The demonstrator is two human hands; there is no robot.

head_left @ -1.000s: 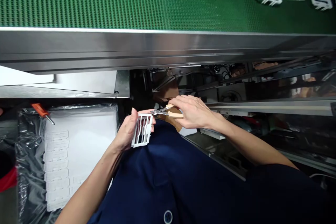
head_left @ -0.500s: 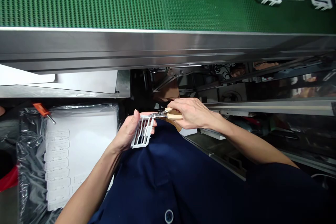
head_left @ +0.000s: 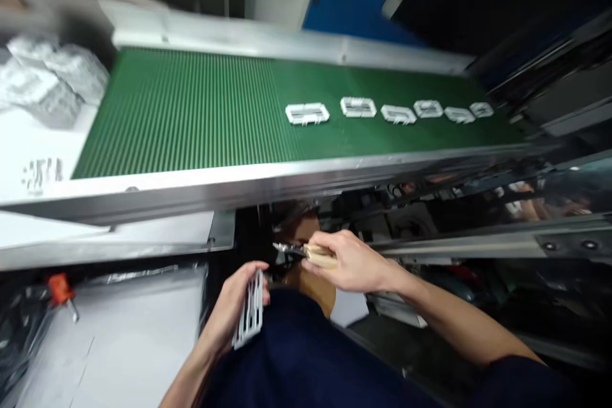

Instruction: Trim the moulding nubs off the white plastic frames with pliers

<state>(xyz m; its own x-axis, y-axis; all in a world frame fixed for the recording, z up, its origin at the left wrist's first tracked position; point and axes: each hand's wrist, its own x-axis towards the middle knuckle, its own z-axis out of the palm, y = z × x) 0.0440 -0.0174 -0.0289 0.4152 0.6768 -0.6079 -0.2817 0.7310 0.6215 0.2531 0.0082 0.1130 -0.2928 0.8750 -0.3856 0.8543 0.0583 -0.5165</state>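
Although together earlier, pliers [head_left: 310,254] now apart from white frame [head_left: 259,307], left hand [head_left: 235,295] closed around frame, right hand [head_left: 354,262] around pliers.

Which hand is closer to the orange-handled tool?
Left. The left hand, holding a white frame, is right of the orange-handled tool in the picture; the right hand, gripping pliers, is much farther right.

On my feed, the green ribbed conveyor belt [head_left: 182,118] across the upper middle is matt, its long silver metal rail [head_left: 268,173] smooth with a soft shine. At lower centre, the slatted white rectangular frame [head_left: 252,309] is probably smooth plastic, though blur hampers me. I see cream-handled pliers [head_left: 306,251] with shiny metal tips, a navy matt cloth garment [head_left: 306,357] at the bottom, and crinkled black plastic sheeting [head_left: 21,325], glossy, lower left.
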